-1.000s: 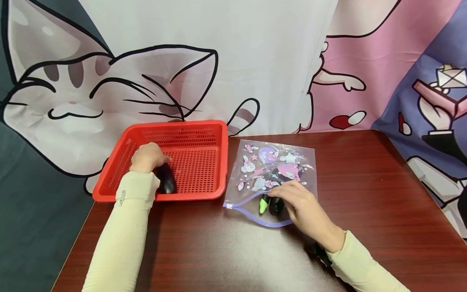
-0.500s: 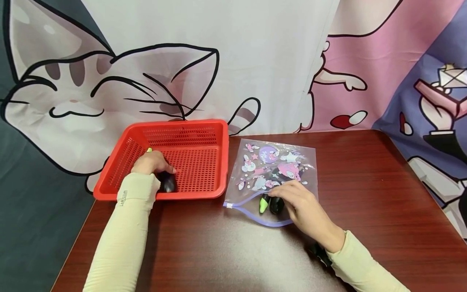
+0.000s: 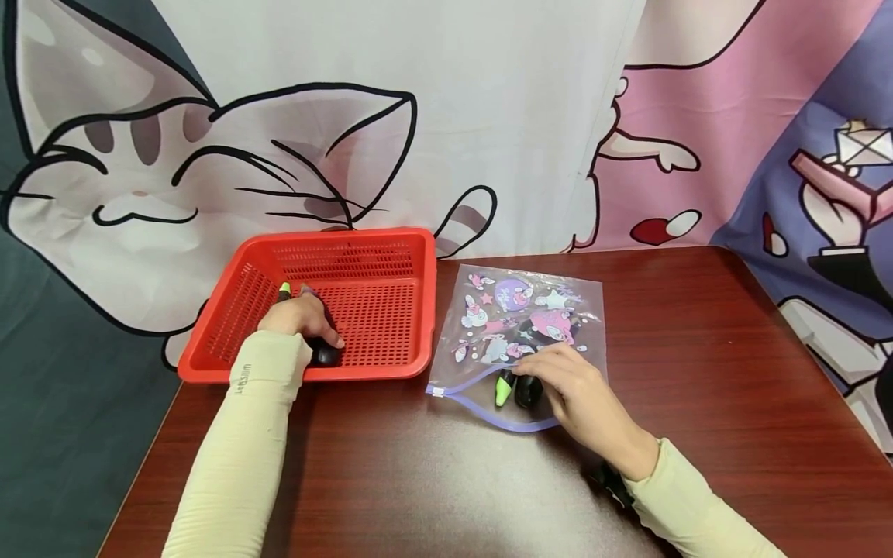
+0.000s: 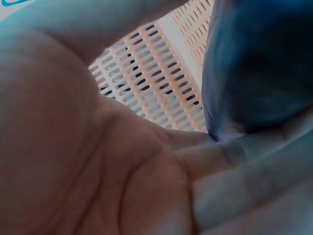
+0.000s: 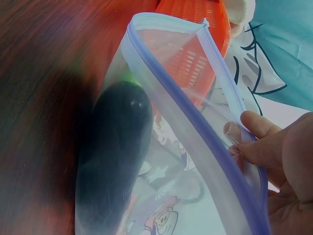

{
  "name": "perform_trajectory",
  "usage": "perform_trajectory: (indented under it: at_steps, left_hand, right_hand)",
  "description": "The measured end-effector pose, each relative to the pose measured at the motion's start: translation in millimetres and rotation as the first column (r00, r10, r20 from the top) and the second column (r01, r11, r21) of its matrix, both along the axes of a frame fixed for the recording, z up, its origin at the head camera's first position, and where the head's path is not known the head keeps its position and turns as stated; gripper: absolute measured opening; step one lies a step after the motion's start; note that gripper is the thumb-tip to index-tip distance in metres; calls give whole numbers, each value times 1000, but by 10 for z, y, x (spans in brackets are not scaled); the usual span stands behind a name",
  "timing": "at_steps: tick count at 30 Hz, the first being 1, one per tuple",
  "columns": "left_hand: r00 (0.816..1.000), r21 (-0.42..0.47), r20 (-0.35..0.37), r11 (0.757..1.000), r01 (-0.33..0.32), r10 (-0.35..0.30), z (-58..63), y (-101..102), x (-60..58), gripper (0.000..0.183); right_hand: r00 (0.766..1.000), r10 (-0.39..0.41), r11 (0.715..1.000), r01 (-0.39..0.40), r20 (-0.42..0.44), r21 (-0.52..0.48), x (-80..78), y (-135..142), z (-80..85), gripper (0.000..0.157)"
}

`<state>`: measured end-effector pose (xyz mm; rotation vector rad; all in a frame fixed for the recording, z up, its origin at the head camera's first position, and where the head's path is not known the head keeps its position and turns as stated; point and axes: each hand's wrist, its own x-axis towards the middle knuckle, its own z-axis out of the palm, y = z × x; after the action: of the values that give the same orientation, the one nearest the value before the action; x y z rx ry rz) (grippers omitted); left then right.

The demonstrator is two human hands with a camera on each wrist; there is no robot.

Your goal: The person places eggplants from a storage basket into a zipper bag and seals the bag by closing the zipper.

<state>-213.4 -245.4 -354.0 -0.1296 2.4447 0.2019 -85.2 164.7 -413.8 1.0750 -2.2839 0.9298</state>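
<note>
Inside the red plastic basket [image 3: 377, 325], my left hand [image 3: 296, 316] grips a glossy dark purple eggplant [image 3: 325, 353]. In the left wrist view the eggplant [image 4: 259, 63] lies against my fingers. Beyond that hand pokes a dark thing with a lime-green tip [image 3: 284, 290], mostly hidden. My right hand [image 3: 582, 399] pinches the upper edge of a clear zip bag [image 3: 456, 333], holding its purple-lined mouth apart, as the right wrist view shows. Within the bag lie a dark, rounded eggplant [image 5: 115, 152] and a dark piece with a lime-green tip [image 3: 503, 391].
A reddish-brown wooden table [image 3: 698, 349] carries the basket at left and the bag at centre. Behind it hangs a curtain [image 3: 530, 139] printed with cartoon figures. A white slider [image 3: 438, 392] sits at the bag's left corner.
My left hand has shifted slightly right within the basket, its thumb coming over the eggplant, and the green-tipped thing has come into sight behind it. My right hand and the bag stay put.
</note>
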Motion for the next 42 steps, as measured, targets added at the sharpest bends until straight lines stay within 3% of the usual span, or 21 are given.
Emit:
perform_trajectory:
  at_steps: [17,26,42]
  left_hand:
    - [994,40,-85,997,-59,62,109,7,61,77]
    - [993,26,-112,999,-28,31,197,48,115,92]
    - [982,56,-180,997,-51,60,359,107,223,98]
  right_hand:
    - [999,-24,1000,23,34,20,19,21,-4,38]
    - [999,-20,1000,19,35,16,12,21,-10,37]
    - [1000,-12,1000,12,13,10,-4,12,9,38]
